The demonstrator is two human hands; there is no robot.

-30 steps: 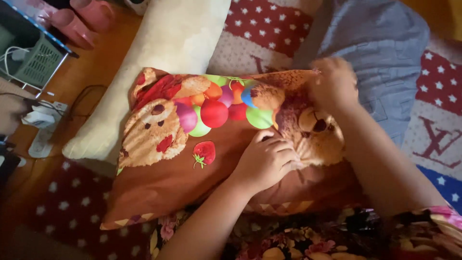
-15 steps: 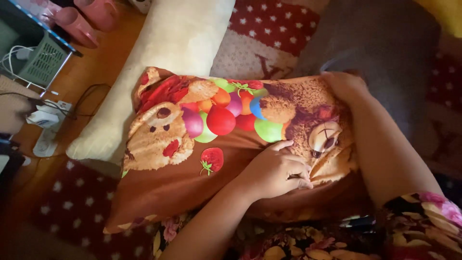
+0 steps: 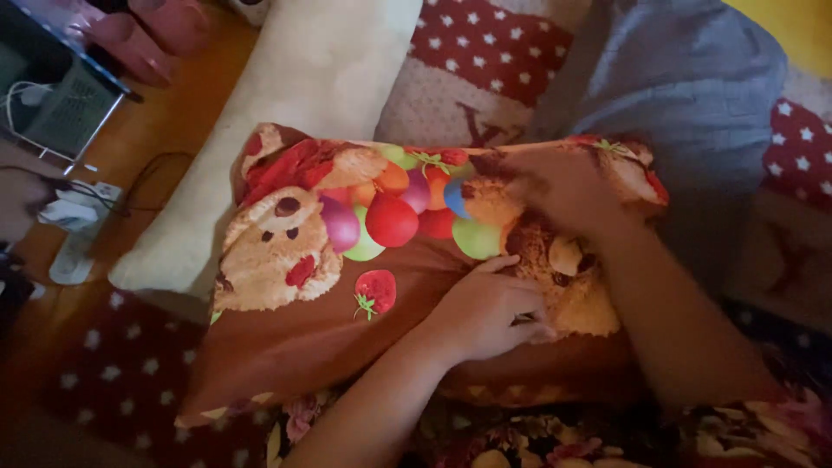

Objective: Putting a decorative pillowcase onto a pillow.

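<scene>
Gripping the pillow (image 3: 347, 286) from both sides of its printed face, the two hands are working at its right half. The left hand (image 3: 487, 305) is pinching a fold of the cover between thumb and fingers, apparently to keep the cloth from sliding. The right hand (image 3: 559, 186) is pressing down near the top edge, blurred, so whether it is clenching cloth I cannot tell. Brown, printed with teddy bears, balloons and strawberries, the pillow is lying across the person's lap, overlapping a cream bolster (image 3: 286, 113) and a starred blanket (image 3: 485, 52).
</scene>
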